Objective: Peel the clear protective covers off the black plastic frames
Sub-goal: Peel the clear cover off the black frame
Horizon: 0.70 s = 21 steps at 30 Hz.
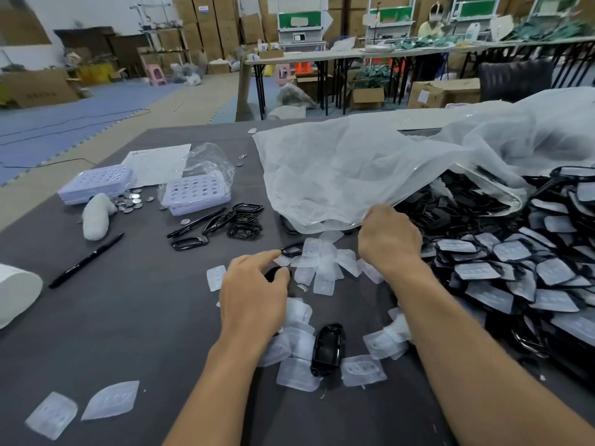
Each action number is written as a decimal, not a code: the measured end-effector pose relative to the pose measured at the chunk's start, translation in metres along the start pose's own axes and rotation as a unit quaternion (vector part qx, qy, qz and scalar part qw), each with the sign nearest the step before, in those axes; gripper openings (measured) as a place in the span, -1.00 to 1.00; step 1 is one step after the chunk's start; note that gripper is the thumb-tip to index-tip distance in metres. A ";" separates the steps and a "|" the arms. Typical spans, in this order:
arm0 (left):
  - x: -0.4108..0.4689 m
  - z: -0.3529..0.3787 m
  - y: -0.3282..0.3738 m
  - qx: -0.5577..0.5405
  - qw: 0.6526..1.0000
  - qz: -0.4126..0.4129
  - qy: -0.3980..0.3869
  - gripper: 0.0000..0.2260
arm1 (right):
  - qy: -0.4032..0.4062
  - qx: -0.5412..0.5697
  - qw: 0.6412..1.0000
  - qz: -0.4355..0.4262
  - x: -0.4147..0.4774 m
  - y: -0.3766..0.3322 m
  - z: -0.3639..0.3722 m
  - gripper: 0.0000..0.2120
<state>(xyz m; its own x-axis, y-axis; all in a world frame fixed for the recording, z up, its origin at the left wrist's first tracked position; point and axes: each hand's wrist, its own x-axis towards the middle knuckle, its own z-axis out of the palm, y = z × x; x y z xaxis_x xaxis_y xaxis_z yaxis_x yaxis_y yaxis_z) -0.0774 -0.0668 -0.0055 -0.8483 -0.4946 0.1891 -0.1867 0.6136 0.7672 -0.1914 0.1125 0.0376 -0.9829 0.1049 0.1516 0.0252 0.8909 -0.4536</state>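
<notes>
My left hand [254, 291] lies over the dark table with its fingers curled round a black plastic frame [273, 272]. My right hand [388, 239] pinches the edge of a big translucent plastic bag [347, 169] and holds it up. Under and beside the bag lies a large heap of black frames with clear covers still on them [515, 262]. Several peeled clear covers [325, 262] are scattered between my hands. One bare black frame [328, 349] lies near my forearms, another [291, 250] just past my left fingertips.
A small pile of bare black frames [241, 220] sits at centre left, with two pens [87, 260] close by. Two lilac perforated trays [196, 193], coin-like discs [130, 201] and a paper sheet [157, 162] lie at the left. A white roll [16, 294] stands at the left edge.
</notes>
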 end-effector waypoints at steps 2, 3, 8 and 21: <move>0.002 -0.003 -0.001 -0.006 1.000 -0.015 -0.003 -0.70 | -0.046 -0.062 0.997 -0.016 0.012 -0.003 0.004 -0.86; 0.003 -0.004 -0.001 -0.013 1.000 -0.022 -0.003 -0.70 | -0.070 -0.055 0.995 -0.034 0.016 -0.005 0.009 -0.82; 0.006 -0.006 0.001 -0.063 0.996 -0.068 -0.006 -0.73 | -0.125 0.110 0.982 -0.089 0.027 -0.005 0.024 -0.67; 0.012 -0.004 0.000 -0.069 0.995 -0.073 -0.004 -0.71 | -0.124 0.121 0.972 -0.161 -0.004 -0.038 0.039 -0.73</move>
<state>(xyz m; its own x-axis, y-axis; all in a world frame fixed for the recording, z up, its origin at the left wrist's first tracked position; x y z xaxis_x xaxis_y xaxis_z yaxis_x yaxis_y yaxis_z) -0.0854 -0.0751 -0.0006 -0.8206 -0.5679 0.0649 -0.2389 0.4439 0.8637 -0.1954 0.0612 0.0198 -0.9470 -0.2989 0.1177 -0.3059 0.7270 -0.6147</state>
